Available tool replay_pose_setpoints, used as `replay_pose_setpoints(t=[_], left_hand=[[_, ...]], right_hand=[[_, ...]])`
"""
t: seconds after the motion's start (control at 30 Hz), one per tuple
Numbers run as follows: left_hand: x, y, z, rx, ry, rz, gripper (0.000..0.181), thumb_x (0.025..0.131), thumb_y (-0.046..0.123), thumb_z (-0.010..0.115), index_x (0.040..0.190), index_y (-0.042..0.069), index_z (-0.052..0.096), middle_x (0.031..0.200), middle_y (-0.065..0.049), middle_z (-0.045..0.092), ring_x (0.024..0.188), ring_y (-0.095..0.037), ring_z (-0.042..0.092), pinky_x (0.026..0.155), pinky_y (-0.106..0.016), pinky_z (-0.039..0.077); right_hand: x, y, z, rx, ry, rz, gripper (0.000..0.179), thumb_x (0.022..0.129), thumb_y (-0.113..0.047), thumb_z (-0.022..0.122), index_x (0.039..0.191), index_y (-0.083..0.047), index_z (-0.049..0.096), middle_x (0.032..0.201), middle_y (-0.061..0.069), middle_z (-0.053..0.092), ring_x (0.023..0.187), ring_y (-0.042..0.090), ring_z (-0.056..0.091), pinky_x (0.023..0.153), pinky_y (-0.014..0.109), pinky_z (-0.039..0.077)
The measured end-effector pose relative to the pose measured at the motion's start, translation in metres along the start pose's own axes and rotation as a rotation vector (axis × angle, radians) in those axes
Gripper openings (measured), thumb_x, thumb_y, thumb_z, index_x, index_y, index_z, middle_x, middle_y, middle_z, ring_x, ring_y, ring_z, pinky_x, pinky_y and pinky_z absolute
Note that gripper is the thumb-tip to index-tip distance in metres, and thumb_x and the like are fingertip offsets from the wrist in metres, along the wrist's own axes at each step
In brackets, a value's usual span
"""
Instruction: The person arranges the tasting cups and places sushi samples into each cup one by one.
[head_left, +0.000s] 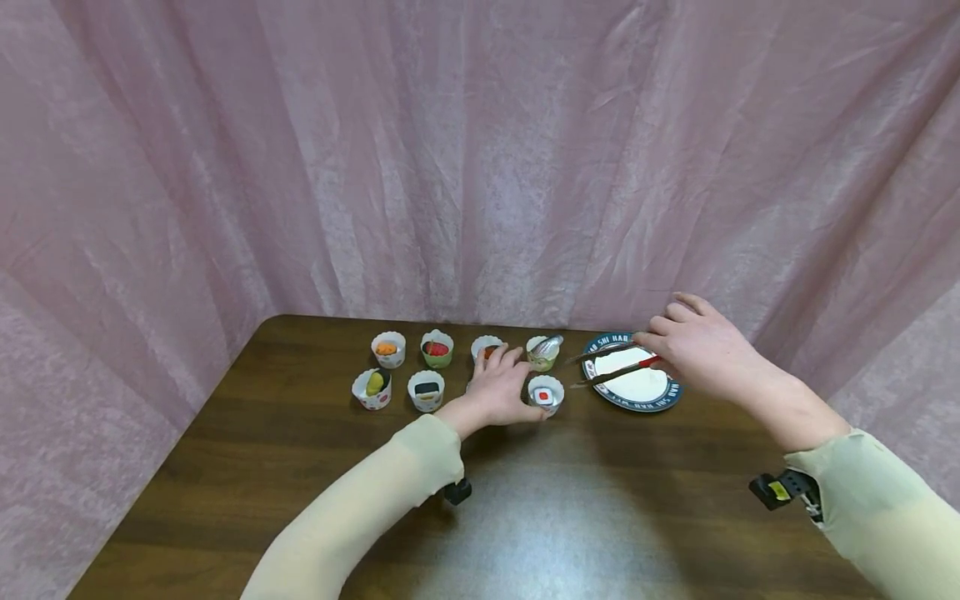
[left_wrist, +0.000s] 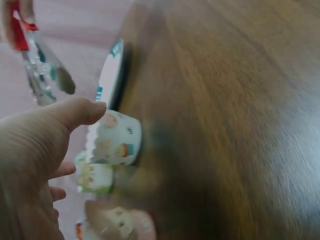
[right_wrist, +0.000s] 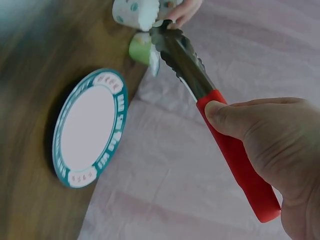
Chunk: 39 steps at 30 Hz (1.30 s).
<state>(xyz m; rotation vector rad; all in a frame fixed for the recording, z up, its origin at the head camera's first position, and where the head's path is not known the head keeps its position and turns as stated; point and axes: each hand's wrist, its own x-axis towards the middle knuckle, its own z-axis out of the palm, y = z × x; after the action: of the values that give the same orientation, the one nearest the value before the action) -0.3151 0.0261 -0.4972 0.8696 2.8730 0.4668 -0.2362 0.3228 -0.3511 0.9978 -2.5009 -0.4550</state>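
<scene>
My left hand (head_left: pixel 495 396) reaches over the row of paper cups with its fingers spread. Its thumb is at the near side of a white patterned cup (left_wrist: pixel 117 140), which holds a small white piece with a red centre (head_left: pixel 544 396); whether thumb and cup touch, I cannot tell. My right hand (head_left: pixel 697 346) grips metal tongs by their red handles (right_wrist: pixel 235 160). The tongs' arms stand apart above a white plate (right_wrist: pixel 87 130) with a blue-green lettered rim, tips pointing toward the cups. Nothing shows between the tips.
Left of my left hand stand cups with an orange piece (head_left: pixel 387 348), a red piece (head_left: pixel 436 348), a yellow-green piece (head_left: pixel 374 383) and a black-banded piece (head_left: pixel 427 389). A green-patterned cup (head_left: pixel 542 363) holds something silvery. My hand partly covers other cups. Pink curtain (head_left: pixel 480 167) hangs behind the table.
</scene>
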Motion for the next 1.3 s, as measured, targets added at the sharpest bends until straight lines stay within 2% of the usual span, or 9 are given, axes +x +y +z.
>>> replay_pose_setpoints(t=[0.1, 0.27, 0.47, 0.67, 0.8, 1.0, 1.2, 1.3], left_hand=[[-0.014, -0.005, -0.015, -0.015, 0.031, 0.036, 0.082, 0.084, 0.062, 0.076, 0.152, 0.02, 0.053, 0.171, -0.01, 0.031, 0.161, -0.036, 0.017, 0.127, -0.068, 0.004], [-0.037, -0.016, -0.041, -0.053, 0.097, 0.071, 0.08, 0.09, 0.057, 0.074, 0.156, 0.021, 0.049, 0.173, -0.007, 0.027, 0.162, -0.036, 0.014, 0.127, -0.069, 0.002], [-0.072, -0.045, -0.055, -0.016, 0.194, 0.086, 0.076, 0.093, 0.052, 0.073, 0.157, 0.021, 0.048, 0.174, -0.004, 0.026, 0.162, -0.037, 0.015, 0.126, -0.071, 0.002], [-0.116, -0.075, -0.051, 0.004, 0.27, 0.039, 0.084, 0.091, 0.057, 0.075, 0.16, 0.02, 0.045, 0.174, -0.005, 0.024, 0.162, -0.038, 0.015, 0.125, -0.073, 0.003], [-0.139, -0.093, -0.047, 0.012, 0.298, -0.003, 0.087, 0.091, 0.059, 0.073, 0.162, 0.021, 0.041, 0.174, -0.007, 0.024, 0.161, -0.04, 0.016, 0.125, -0.071, 0.001], [-0.158, -0.112, -0.042, 0.004, 0.309, -0.061, 0.09, 0.092, 0.064, 0.069, 0.164, 0.019, 0.037, 0.175, -0.01, 0.022, 0.162, -0.039, 0.011, 0.126, -0.07, -0.002], [-0.179, -0.131, -0.035, -0.045, 0.308, -0.132, 0.09, 0.094, 0.067, 0.065, 0.162, 0.015, 0.038, 0.174, -0.016, 0.019, 0.161, -0.044, 0.01, 0.125, -0.07, -0.003], [-0.185, -0.137, -0.034, -0.061, 0.315, -0.155, 0.088, 0.095, 0.066, 0.065, 0.162, 0.014, 0.039, 0.173, -0.019, 0.02, 0.16, -0.045, 0.011, 0.125, -0.07, -0.003]], right_hand=[[-0.014, 0.007, -0.002, 0.008, 0.003, 0.047, 0.049, 0.07, -0.016, 0.095, 0.116, -0.012, 0.077, 0.101, 0.004, 0.074, 0.098, 0.034, 0.062, 0.109, 0.061, 0.043], [-0.038, 0.015, 0.001, 0.012, 0.039, 0.122, 0.054, 0.067, -0.014, 0.095, 0.117, -0.007, 0.075, 0.098, 0.009, 0.073, 0.094, 0.038, 0.063, 0.105, 0.064, 0.044], [-0.068, 0.009, 0.019, 0.034, 0.024, 0.251, 0.057, 0.072, -0.015, 0.091, 0.124, -0.002, 0.071, 0.104, 0.015, 0.072, 0.098, 0.042, 0.063, 0.104, 0.066, 0.042], [-0.098, -0.006, 0.044, 0.078, 0.035, 0.393, 0.056, 0.077, -0.024, 0.088, 0.124, -0.001, 0.07, 0.105, 0.016, 0.072, 0.097, 0.041, 0.061, 0.103, 0.065, 0.041], [-0.11, -0.013, 0.06, 0.104, 0.043, 0.475, 0.055, 0.076, -0.025, 0.088, 0.121, 0.0, 0.07, 0.102, 0.017, 0.072, 0.096, 0.042, 0.062, 0.097, 0.065, 0.043], [-0.123, -0.023, 0.075, 0.133, 0.011, 0.589, 0.059, 0.076, -0.031, 0.088, 0.121, 0.003, 0.069, 0.098, 0.02, 0.071, 0.09, 0.044, 0.061, 0.083, 0.064, 0.045], [-0.128, -0.046, 0.087, 0.167, -0.004, 0.676, 0.059, 0.079, -0.034, 0.087, 0.119, 0.005, 0.069, 0.097, 0.022, 0.071, 0.082, 0.043, 0.061, 0.077, 0.062, 0.047], [-0.128, -0.057, 0.092, 0.191, -0.028, 0.724, 0.058, 0.082, -0.036, 0.086, 0.119, 0.005, 0.069, 0.098, 0.024, 0.072, 0.083, 0.045, 0.062, 0.076, 0.061, 0.048]])
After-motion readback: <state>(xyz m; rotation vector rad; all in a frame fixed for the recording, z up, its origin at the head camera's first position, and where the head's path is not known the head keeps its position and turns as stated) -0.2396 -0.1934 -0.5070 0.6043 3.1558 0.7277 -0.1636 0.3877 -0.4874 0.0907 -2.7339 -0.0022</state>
